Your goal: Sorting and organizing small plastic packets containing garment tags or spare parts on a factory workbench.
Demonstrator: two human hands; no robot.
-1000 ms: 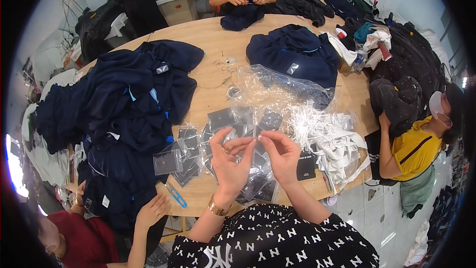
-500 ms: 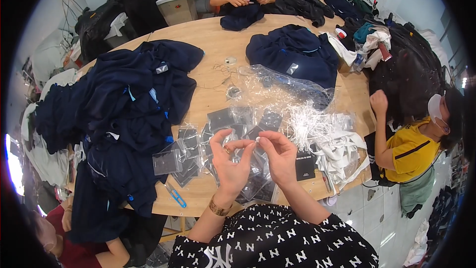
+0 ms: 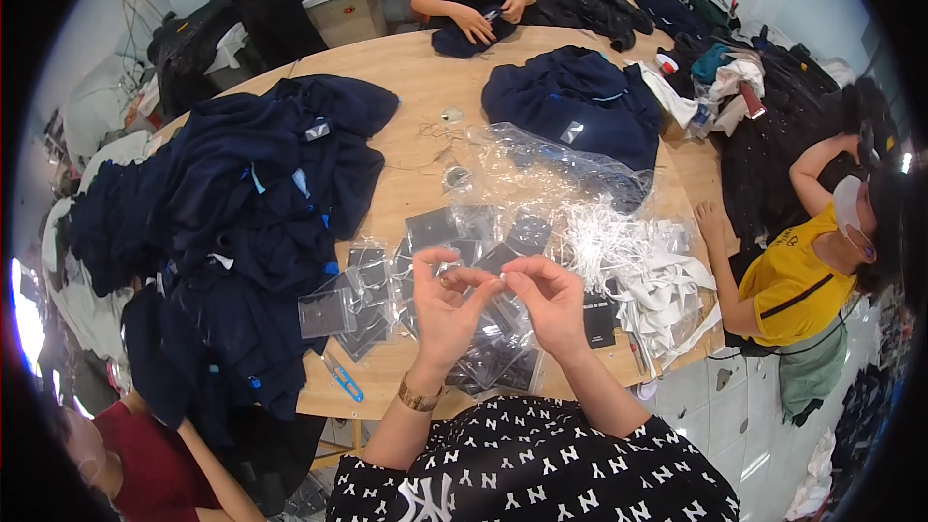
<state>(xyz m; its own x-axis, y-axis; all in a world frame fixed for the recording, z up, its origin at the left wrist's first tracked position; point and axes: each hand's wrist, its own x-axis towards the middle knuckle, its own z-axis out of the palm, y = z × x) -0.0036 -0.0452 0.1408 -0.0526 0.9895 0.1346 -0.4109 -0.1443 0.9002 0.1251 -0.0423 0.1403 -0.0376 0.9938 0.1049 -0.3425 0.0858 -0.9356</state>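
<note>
My left hand (image 3: 449,321) and my right hand (image 3: 551,311) meet fingertip to fingertip above the table. Between the pinched thumbs and index fingers of both is a small white piece (image 3: 503,277), too small to name. Beneath them lie clear plastic packets (image 3: 433,229) with dark contents, spread and overlapping. Just right of my right hand sits a black card (image 3: 598,321). A bundle of white strings (image 3: 592,244) lies beyond it, beside a heap of white strips (image 3: 657,295).
Navy garments (image 3: 271,164) pile up at left; another navy heap (image 3: 570,101) lies at the far side. Blue thread snips (image 3: 344,380) rest by the near edge. A crumpled clear plastic bag (image 3: 541,159) spreads mid-table. Co-workers sit around, one in a yellow shirt (image 3: 802,280) at right.
My hands keep their pinch, almost unmoved. The yellow-shirted person's hand has come down to the table edge. Across the table, a co-worker's hands have shifted on a dark cloth.
</note>
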